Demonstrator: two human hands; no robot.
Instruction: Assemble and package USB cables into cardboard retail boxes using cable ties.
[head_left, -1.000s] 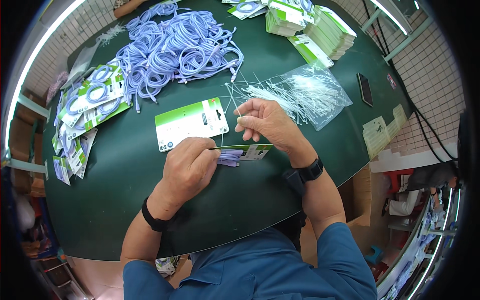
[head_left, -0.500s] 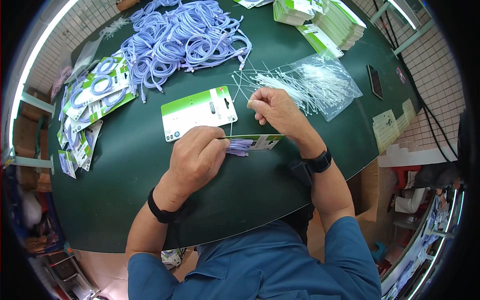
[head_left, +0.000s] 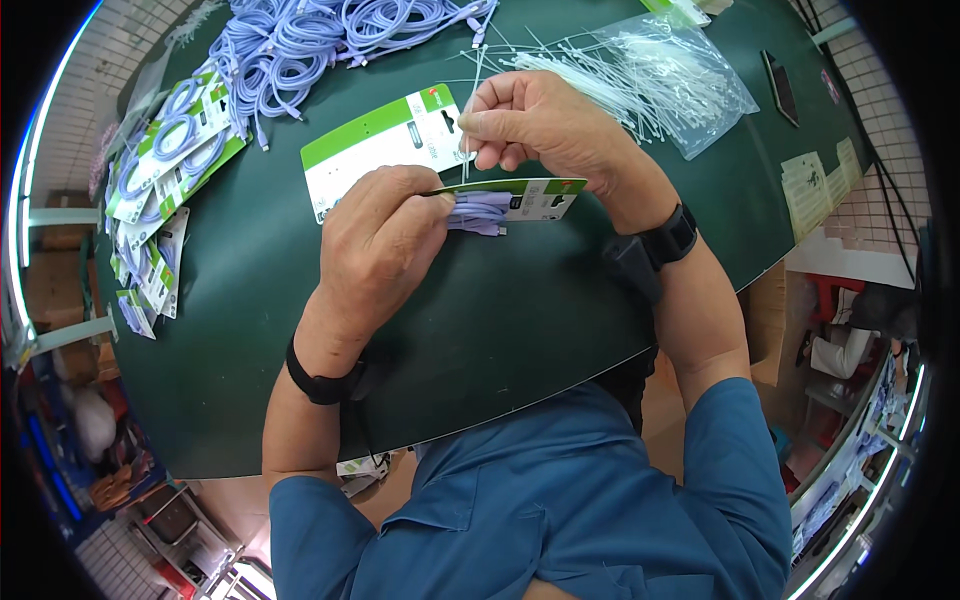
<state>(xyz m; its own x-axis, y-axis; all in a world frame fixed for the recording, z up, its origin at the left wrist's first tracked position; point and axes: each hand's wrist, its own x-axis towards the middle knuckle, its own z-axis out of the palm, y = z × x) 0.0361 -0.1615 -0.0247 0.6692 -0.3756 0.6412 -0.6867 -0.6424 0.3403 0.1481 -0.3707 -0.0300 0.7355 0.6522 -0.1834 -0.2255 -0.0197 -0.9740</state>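
Note:
A green-and-white packaging card (head_left: 543, 200), seen nearly edge-on, is pinched in my left hand (head_left: 378, 235) above the table. A coiled lavender charging cable (head_left: 478, 213) lies against the card's near side, beside my left fingertips. Just beyond the card, my right hand (head_left: 548, 122) has thumb and fingers closed on a thin white cable tie (head_left: 473, 95), whose lower end reaches down to the card's top edge. Another card (head_left: 350, 160) lies flat on the table behind my left hand.
Loose lavender cables (head_left: 290, 45) are heaped at the far left. Carded cables (head_left: 165, 190) pile up along the left side. A plastic bag of white cable ties (head_left: 680, 80) lies far right, with a phone (head_left: 780, 88) beyond it on the dark green table (head_left: 500, 330).
My right hand has moved left to the card's top edge, with a white cable tie now at its fingertips. My left hand still holds the card. The view has shifted.

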